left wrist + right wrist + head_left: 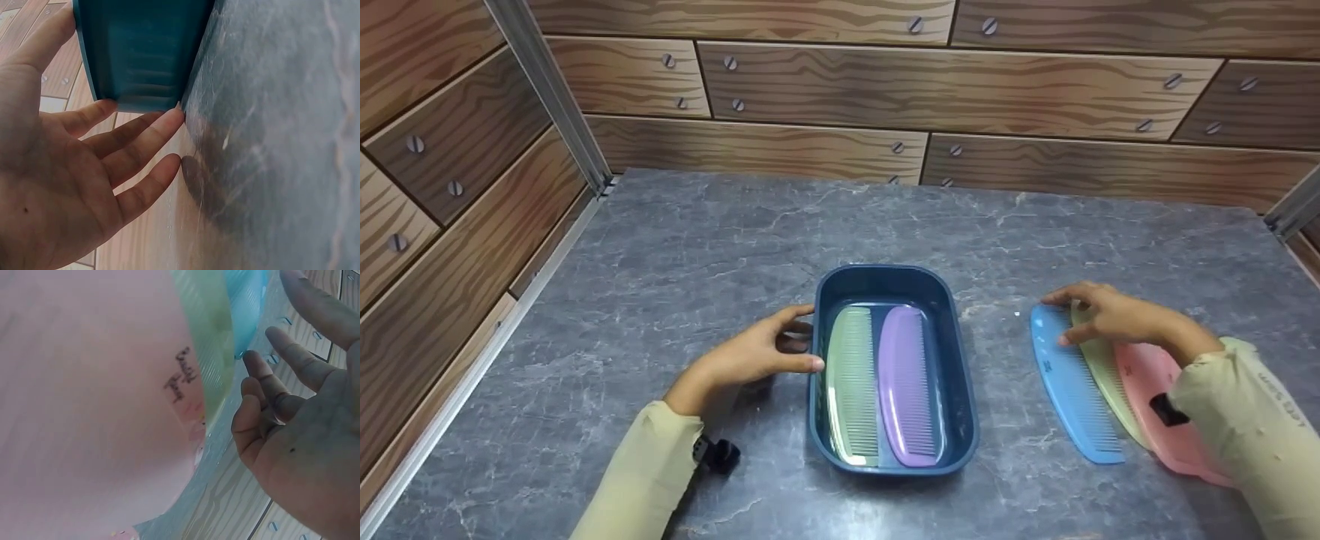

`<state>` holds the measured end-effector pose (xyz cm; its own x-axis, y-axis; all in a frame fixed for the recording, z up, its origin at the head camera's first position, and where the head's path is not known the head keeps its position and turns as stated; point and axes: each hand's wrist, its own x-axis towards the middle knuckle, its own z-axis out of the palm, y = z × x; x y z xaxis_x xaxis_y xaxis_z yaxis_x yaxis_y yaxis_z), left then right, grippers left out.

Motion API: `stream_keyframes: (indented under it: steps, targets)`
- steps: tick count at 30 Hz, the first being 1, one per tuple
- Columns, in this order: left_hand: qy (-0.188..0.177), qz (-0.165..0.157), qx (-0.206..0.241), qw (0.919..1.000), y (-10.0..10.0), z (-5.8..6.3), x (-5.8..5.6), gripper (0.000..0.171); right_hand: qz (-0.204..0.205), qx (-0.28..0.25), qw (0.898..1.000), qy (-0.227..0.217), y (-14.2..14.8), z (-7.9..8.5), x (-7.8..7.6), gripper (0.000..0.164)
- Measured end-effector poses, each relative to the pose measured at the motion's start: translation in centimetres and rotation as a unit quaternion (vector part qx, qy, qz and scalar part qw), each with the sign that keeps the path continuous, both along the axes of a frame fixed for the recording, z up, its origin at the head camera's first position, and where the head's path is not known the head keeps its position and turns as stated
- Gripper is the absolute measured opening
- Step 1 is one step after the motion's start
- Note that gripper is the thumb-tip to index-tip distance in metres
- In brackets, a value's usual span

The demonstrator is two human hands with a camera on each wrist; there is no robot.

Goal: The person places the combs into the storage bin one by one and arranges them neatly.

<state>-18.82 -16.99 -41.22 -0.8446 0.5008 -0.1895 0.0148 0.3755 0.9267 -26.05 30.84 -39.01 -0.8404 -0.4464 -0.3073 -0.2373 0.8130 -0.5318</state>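
Observation:
A dark blue tray (966, 420) holds a green comb (851, 390) and a purple comb (904, 382), lying side by side. At the tray's left side is my left hand (754, 349), thumb tip on the rim and fingers spread along the outer wall; the left wrist view shows relaxed fingers touching the tray (140, 56). My right hand (1117, 315) hovers over a blue comb (1065, 382), index finger near its far end and thumb over its middle. In the right wrist view, the fingers (306, 363) are loosely bent beside the blue comb (244, 304).
Right of the blue comb lie another green comb (1110, 382) and pink combs (1166, 435), partly under my right forearm. All rest on a grey marbled table (720, 232). Wood-patterned panels (825, 82) stand behind and at the left.

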Motion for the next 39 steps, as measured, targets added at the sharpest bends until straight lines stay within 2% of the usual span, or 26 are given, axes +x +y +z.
stream_keyframes:
  steps: [8, 12, 22, 33, 39]
  targets:
    - [0.003, 0.0, 0.003, 1.0, 0.04, -0.08, 0.02, 0.089, 0.032, 0.048, 0.998, 0.025, -0.36, 0.08, -0.47, 0.068]
    - [0.003, 0.0, 0.004, 1.0, 0.02, -0.1, -0.02, 0.089, 0.032, 0.059, 0.997, 0.028, -0.37, 0.01, -0.53, 0.068]
    - [0.002, -0.002, 0.0, 1.0, 0.03, -0.18, 0.02, 0.089, 0.03, 0.048, 0.997, 0.045, -0.28, -0.58, -0.33, 0.066]
    - [0.002, -0.01, 0.005, 0.9999, -0.02, -0.13, -0.2, 0.089, 0.056, 0.059, 0.994, 0.078, -0.6, -0.29, -0.63, 0.063]
    - [0.004, -0.007, 0.007, 0.9999, 0.04, -0.01, -0.11, 0.089, 0.052, 0.054, 0.995, 0.07, -0.69, -0.31, -0.78, 0.062]
